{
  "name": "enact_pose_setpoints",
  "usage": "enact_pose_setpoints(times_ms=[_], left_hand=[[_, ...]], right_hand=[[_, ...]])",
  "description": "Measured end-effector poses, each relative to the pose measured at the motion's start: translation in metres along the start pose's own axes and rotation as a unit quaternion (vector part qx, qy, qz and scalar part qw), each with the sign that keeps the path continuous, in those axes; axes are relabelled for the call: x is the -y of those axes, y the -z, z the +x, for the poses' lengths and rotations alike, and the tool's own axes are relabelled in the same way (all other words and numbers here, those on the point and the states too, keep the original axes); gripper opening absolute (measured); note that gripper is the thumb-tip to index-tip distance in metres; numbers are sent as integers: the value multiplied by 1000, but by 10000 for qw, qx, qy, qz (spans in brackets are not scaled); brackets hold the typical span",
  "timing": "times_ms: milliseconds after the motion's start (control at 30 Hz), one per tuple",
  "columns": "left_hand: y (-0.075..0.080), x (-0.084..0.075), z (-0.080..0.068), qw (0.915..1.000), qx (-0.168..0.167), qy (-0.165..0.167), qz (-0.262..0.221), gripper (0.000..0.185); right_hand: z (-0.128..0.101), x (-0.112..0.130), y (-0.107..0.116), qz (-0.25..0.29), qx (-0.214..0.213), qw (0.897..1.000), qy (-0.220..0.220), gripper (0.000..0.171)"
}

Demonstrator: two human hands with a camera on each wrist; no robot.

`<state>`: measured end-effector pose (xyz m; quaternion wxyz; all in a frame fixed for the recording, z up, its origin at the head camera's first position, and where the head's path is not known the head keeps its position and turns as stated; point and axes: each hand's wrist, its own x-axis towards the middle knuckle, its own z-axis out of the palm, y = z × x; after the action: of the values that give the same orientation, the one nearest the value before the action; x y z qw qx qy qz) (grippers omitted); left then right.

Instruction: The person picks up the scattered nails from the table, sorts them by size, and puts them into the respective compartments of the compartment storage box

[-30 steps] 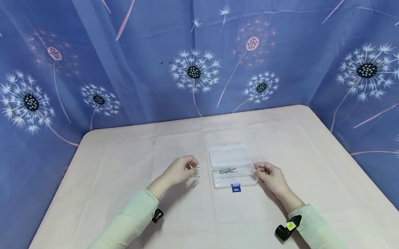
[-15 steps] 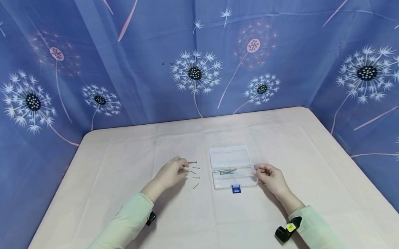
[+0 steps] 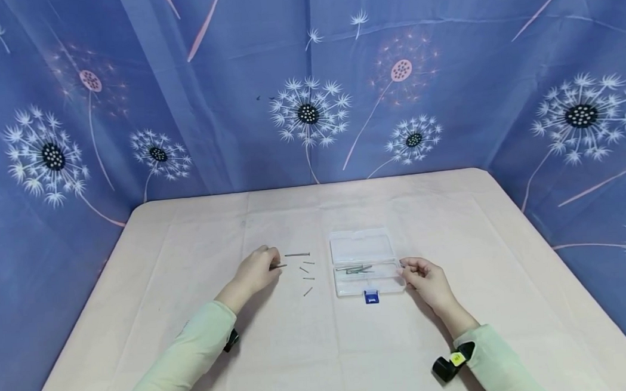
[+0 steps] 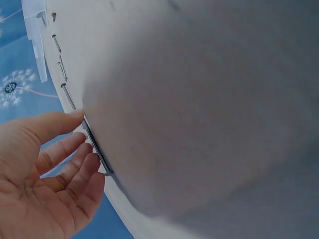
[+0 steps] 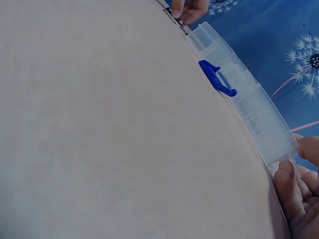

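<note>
- Left grip [image 3: 254, 275] has its fingertips right at a nail [image 3: 281, 266], just towards 3 o'clock, long axis near enough 3-to-9; whether it's pinched, can't tell!
- Right grip [image 3: 428, 281], the farther one, pinches the open case [image 3: 351, 287] at its 3 o'clock edge; the nail lies at the case's 9 o'clock.
- And the left grip has slid towards 9 o'clock, so the long nail [image 3: 297, 254] now shows whole!

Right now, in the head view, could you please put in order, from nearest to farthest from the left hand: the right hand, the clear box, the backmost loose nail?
1. Backmost loose nail, just right of the left hand.
2. Clear box, open, farther right.
3. Right hand, farthest, at the box's right side.
</note>
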<state>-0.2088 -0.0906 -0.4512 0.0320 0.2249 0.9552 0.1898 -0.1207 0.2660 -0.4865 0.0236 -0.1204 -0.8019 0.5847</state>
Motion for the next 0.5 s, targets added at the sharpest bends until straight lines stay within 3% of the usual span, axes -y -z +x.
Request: enact_pose_setpoints(times_ms=[333,500], left_hand=[[2,3,-2,9998,102,149,43,8],[0,6,-1,9998,191,30,22,9]], right_hand=[[-2,0,-1,63,27,10000,-35,30],[-1,0,-1,45,22,10000,31,30]])
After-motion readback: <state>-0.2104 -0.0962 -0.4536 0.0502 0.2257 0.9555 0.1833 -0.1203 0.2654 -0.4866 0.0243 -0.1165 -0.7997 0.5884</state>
